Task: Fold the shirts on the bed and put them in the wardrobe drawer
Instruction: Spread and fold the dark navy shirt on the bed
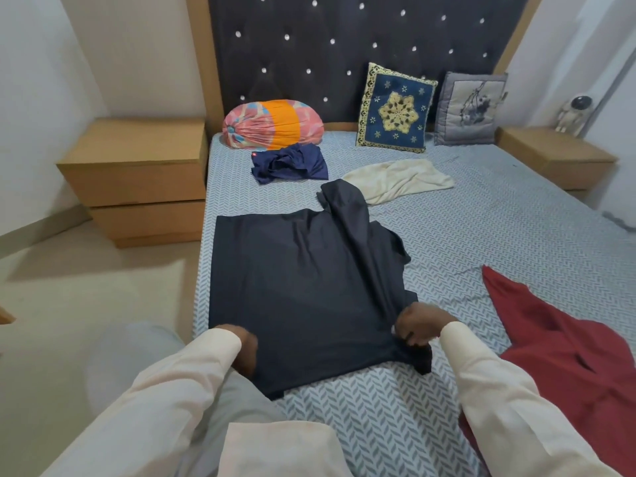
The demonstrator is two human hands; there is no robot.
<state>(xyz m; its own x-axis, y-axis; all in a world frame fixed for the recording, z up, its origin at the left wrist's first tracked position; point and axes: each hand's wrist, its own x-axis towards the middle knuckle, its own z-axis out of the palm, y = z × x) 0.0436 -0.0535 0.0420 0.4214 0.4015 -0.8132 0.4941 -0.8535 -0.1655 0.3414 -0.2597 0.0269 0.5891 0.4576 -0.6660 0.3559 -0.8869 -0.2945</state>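
While the dark shirt (299, 287) lies spread at the bed's (464, 235) near left edge, the right hand (418, 327) pinches its bunched side with curled fingers (409, 333); the left hand (245, 352) meets its hem, perhaps gripping, though I cannot tell.

Left arm: extending forward, pale sleeve (179, 390) covering it to the wrist.
Left hand (246, 352): lying at the dark shirt's (303, 287) near edge, fingers hidden.
Right arm: angling inward from the right.
Right hand (418, 327): gripping bunched shirt cloth, fingers curling.
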